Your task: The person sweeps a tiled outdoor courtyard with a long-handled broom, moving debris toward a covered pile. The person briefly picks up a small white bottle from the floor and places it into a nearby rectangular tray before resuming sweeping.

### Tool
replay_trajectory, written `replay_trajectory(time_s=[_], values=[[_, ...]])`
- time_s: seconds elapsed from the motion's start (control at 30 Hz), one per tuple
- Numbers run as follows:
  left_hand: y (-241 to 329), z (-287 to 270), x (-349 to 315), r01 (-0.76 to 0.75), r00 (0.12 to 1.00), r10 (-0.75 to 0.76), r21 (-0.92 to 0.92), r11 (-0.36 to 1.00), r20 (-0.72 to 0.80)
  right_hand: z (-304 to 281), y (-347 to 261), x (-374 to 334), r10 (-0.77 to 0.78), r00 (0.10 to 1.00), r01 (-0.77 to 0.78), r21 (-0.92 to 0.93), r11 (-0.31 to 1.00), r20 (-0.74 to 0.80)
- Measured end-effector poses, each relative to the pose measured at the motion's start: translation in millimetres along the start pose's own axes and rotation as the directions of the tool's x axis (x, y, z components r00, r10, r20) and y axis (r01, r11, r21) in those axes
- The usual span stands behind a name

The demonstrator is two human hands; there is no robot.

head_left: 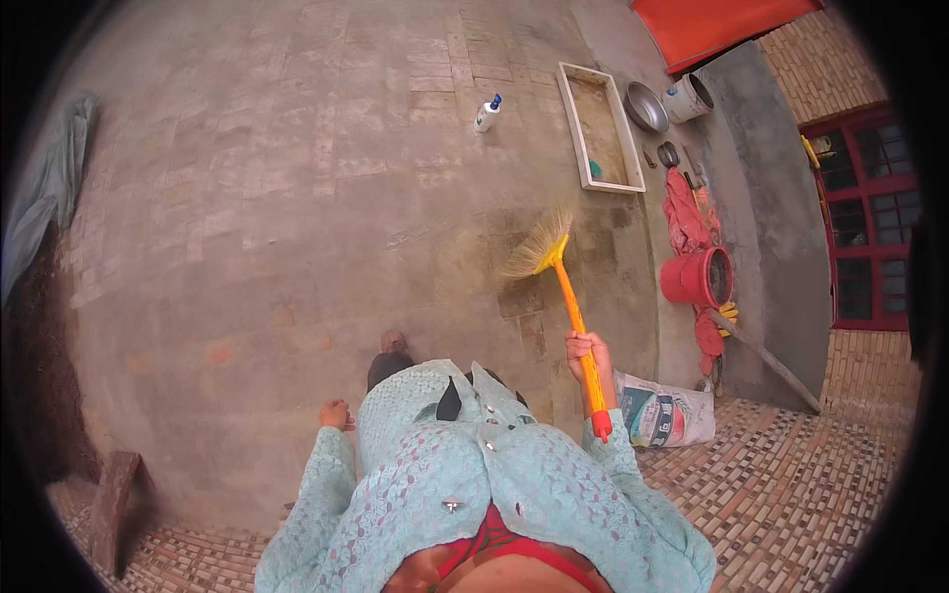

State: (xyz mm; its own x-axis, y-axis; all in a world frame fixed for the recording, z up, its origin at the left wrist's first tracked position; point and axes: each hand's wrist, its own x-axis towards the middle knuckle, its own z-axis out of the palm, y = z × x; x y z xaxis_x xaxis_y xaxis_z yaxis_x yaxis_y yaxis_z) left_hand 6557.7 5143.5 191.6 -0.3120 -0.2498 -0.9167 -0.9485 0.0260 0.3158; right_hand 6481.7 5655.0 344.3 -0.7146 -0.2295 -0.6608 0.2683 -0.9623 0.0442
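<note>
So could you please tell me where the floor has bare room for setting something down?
Bare paving lies left of the broom, below the white bottle. It is crowded along the right wall: tray, red bucket, sack.

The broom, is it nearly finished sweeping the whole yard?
Hard to say. No dirt pile shows, so nothing proves a part is done. In hand: the right hand grips the orange broom, its bristles on the stained floor near the white tray. The left hand is empty. The wide floor toward the white bottle looks much the same all over.
</note>
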Motion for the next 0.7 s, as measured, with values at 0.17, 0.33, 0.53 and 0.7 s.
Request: replay_trajectory(time_s=[0.17,0.33,0.53,0.7], values=[[40,10,19,-0.044,0.998,0.046,-0.054,0.998,0.035,-5,-49,-13,-0.208,0.977,0.212,0.072,0.975,-0.054],[73,26,14,-0.071,0.997,0.069,-0.096,0.993,-0.02,-43,-120,27,-0.139,0.916,0.187,0.093,0.978,-0.377],[104,56,-47,-0.143,0.979,0.118,-0.148,0.978,-0.165,-29,-178,131,-0.157,0.942,0.175,0.035,0.984,-0.296],[163,120,-100,-0.246,0.962,0.226,-0.118,0.962,-0.155,-1,-178,219,0.215,0.897,-0.282,-0.128,0.951,-0.385]])
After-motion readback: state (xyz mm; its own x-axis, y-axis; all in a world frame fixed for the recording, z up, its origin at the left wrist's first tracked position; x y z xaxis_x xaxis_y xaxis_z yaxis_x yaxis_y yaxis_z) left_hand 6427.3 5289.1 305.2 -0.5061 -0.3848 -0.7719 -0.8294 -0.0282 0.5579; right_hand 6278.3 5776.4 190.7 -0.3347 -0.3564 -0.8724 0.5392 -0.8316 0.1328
